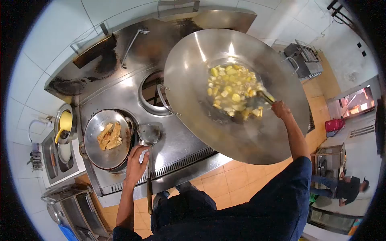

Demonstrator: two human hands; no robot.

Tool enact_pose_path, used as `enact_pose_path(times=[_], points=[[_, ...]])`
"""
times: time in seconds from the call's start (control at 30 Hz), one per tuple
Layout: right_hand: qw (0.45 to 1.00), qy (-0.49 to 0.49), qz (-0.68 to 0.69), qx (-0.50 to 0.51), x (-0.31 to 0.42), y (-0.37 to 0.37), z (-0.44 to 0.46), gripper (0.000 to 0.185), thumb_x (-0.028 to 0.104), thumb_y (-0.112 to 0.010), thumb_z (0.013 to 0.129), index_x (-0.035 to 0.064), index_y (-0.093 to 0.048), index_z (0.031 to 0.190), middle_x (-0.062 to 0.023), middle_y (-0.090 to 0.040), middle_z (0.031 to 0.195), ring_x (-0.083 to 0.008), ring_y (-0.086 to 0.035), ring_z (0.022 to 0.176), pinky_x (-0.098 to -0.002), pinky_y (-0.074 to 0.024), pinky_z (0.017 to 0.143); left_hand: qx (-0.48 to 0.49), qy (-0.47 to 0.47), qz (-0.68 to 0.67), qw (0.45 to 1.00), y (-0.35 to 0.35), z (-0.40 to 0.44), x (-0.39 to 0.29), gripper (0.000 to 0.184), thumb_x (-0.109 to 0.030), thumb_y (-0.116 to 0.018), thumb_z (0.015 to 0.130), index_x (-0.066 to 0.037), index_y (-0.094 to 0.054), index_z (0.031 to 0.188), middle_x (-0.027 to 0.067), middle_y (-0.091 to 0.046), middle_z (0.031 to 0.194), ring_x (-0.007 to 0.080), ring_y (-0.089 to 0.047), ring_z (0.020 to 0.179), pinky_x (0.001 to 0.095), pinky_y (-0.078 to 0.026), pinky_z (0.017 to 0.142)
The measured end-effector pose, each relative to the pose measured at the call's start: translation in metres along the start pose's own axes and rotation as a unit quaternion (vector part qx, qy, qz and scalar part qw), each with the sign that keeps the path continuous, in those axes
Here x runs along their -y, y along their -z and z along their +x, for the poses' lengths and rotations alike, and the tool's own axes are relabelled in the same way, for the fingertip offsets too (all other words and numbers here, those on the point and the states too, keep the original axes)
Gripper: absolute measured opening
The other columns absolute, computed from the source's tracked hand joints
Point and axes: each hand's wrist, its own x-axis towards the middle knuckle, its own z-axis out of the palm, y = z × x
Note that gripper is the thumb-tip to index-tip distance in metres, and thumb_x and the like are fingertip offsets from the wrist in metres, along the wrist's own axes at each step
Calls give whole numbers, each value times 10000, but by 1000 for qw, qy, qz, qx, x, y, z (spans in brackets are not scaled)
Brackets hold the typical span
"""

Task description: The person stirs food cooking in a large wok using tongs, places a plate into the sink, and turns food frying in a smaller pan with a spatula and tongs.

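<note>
A large steel wok holds yellow and pale chopped pieces in cloudy liquid. My right hand is closed round the dark handle of a utensil, whose head is lost in the blurred food. At the left, a smaller pan with browned pieces sits on a burner. My left hand is between that pan and a ladle, fingers bent round something white that I cannot make out. The ladle's long handle runs down beside this hand.
Left of the stove is a sink with bowls and a yellow scoop. An uncovered burner ring lies between the pans. A person stands at the far right, near a metal rack.
</note>
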Motion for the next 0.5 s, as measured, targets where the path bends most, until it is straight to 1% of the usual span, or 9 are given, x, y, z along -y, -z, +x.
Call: enact_pose_path(times=[0.07,0.1,0.13,0.2,0.27,0.33,0.37,0.47,0.5], points=[[991,4,40,-129,-12,-51,62,229,187,-599,874,-24,-665,932,-185,-658,924,-364,-648,824,-475,-522,742,-8,24,10,1000,8,-4,-3,182,-72,-588,874,-5,-613,1041,176,-599,1032,363,-584,967,404,-463,849],[993,-6,26,-114,-2,-54,90,208,180,-597,870,-11,-671,910,-176,-661,913,-354,-651,823,-465,-527,721,-12,36,15,999,12,-7,-3,181,-71,-587,874,-5,-613,1040,177,-599,1032,362,-584,967,405,-463,850],[995,-16,12,-100,8,-53,120,190,172,-596,866,2,-676,888,-168,-664,901,-344,-654,822,-455,-532,701,-26,24,49,998,15,-12,0,182,-66,-585,870,-6,-614,1040,175,-598,1032,357,-583,972,406,-461,858],[992,48,-76,-93,35,-30,149,144,144,-602,850,26,-685,850,-146,-671,867,-321,-661,813,-427,-541,662,-32,46,50,997,23,-17,3,182,-69,-585,869,-6,-615,1037,173,-597,1032,354,-583,974,406,-461,862],[951,189,-222,-101,83,29,140,93,104,-615,828,50,-690,819,-117,-680,821,-295,-670,796,-391,-549,623,-38,64,57,996,29,-24,7,183,-71,-586,867,-2,-616,1033,175,-596,1030,352,-582,975,405,-461,867],[959,191,-174,-113,119,63,139,87,94,-626,812,28,-682,818,-105,-672,740,-268,-679,755,-383,-549,572,-44,73,55,995,34,-27,9,182,-74,-585,870,1,-617,1032,177,-595,1030,355,-583,974,406,-461,867],[969,182,-127,-112,133,68,146,122,127,-613,839,22,-672,823,-118,-665,726,-268,-679,716,-394,-549,563,-46,75,51,995,35,-29,10,181,-76,-584,871,2,-618,1031,178,-595,1030,356,-583,973,406,-462,866],[980,139,122,-77,158,73,151,266,262,-562,921,13,-633,861,-158,-644,694,-272,-663,595,-406,-530,507,-52,80,50,994,34,-31,13,180,-75,-585,874,6,-617,1030,180,-594,1031,358,-583,969,407,-463,863],[973,143,171,-59,167,86,136,202,233,-584,903,40,-621,950,-145,-629,806,-263,-638,715,-394,-527,581,-55,74,50,995,33,-30,13,179,-75,-587,874,6,-617,1031,181,-594,1030,359,-583,967,408,-464,861]])
